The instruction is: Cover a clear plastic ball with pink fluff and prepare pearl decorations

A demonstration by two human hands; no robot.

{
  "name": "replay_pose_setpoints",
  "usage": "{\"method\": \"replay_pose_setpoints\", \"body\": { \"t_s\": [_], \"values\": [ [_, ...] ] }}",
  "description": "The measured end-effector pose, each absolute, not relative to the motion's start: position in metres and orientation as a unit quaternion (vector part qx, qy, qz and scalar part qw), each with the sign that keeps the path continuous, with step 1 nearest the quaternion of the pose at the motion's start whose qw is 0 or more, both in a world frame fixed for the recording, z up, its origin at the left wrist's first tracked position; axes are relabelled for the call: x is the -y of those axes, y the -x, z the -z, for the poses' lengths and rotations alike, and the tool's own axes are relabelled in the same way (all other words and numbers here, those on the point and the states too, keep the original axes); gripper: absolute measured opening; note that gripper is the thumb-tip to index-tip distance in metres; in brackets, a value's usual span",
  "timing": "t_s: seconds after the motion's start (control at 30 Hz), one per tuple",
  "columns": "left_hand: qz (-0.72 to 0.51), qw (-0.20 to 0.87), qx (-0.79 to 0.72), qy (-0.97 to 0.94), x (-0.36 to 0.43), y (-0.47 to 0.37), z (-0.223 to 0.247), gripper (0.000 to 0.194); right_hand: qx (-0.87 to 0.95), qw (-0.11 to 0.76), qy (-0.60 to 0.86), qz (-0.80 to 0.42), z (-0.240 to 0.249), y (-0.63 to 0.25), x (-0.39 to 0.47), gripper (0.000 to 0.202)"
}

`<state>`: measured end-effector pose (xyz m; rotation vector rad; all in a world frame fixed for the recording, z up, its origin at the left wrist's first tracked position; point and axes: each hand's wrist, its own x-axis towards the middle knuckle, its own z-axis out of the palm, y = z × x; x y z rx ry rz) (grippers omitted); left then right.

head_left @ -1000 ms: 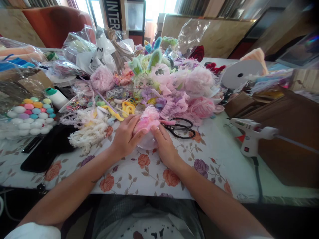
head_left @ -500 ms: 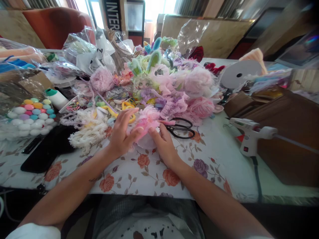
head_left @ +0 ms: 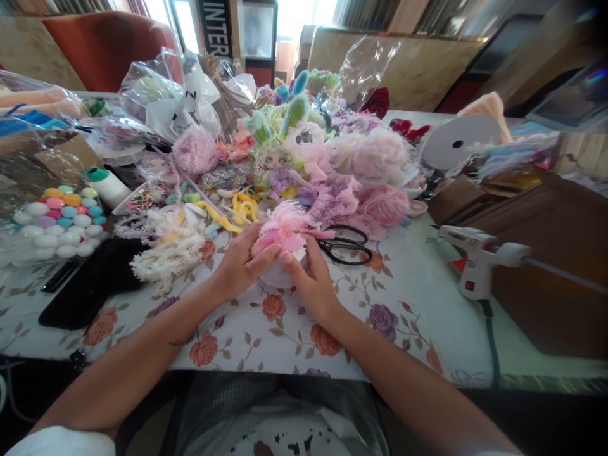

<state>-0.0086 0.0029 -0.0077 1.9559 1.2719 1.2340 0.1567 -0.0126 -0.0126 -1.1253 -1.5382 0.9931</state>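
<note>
Between my two hands is a fluffy pink piece (head_left: 287,225) with feathery strands on top and a pale round part (head_left: 280,275) below it. My left hand (head_left: 244,259) is closed on its left side, thumb pressed on the front. My right hand (head_left: 311,275) grips the right side, its thumb close to the other thumb. The fingers behind the piece are partly hidden. Just right of it lie black-handled scissors (head_left: 349,244), open on the flowered cloth, with a thin pink strip (head_left: 324,234) near their blades. White fluffy yarn (head_left: 168,250) lies left of my left hand.
A heap of pink yarn (head_left: 380,206), ruffles and a doll (head_left: 273,158) fills the back. A glue gun (head_left: 468,253) stands at the right beside a brown box (head_left: 555,266). Coloured pompoms (head_left: 61,221) and a black phone (head_left: 71,301) are at the left.
My left hand has come down from a raised, spread pose and closed around the left side of the pink piece. My right hand has stayed nearly in place.
</note>
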Motion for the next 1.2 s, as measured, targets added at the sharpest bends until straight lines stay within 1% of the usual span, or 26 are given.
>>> {"method": "replay_pose_setpoints", "body": {
  "t_s": [0.2, 0.33, 0.57, 0.67, 0.9, 1.0, 1.1, 1.2],
  "values": [
    [-0.456, 0.277, -0.438, -0.723, -0.003, 0.01, 0.01, 0.038, 0.634, 0.486, 0.459, -0.389, 0.012, -0.157, 0.014, 0.041],
    [-0.454, 0.298, -0.432, -0.72, -0.004, 0.011, 0.01, 0.038, 0.632, 0.482, 0.474, -0.378, 0.014, -0.157, 0.014, 0.043],
    [-0.466, 0.404, -0.405, -0.675, -0.007, 0.012, 0.012, 0.042, 0.644, 0.474, 0.462, -0.383, 0.013, -0.157, 0.009, 0.043],
    [-0.468, 0.387, -0.418, -0.675, -0.007, 0.012, 0.013, 0.042, 0.656, 0.469, 0.463, -0.368, 0.012, -0.157, 0.009, 0.047],
    [-0.454, 0.339, -0.449, -0.691, -0.005, 0.01, 0.012, 0.035, 0.655, 0.473, 0.474, -0.349, 0.012, -0.158, 0.012, 0.05],
    [-0.45, 0.335, -0.452, -0.693, -0.005, 0.01, 0.012, 0.034, 0.654, 0.469, 0.48, -0.348, 0.012, -0.157, 0.012, 0.05],
    [-0.449, 0.373, -0.44, -0.682, -0.009, 0.012, 0.012, 0.04, 0.645, 0.472, 0.475, -0.368, 0.011, -0.158, 0.008, 0.049],
    [-0.492, 0.416, -0.417, -0.641, -0.014, 0.018, 0.01, 0.051, 0.63, 0.49, 0.466, -0.382, 0.009, -0.161, 0.002, 0.05]
  ]
}}
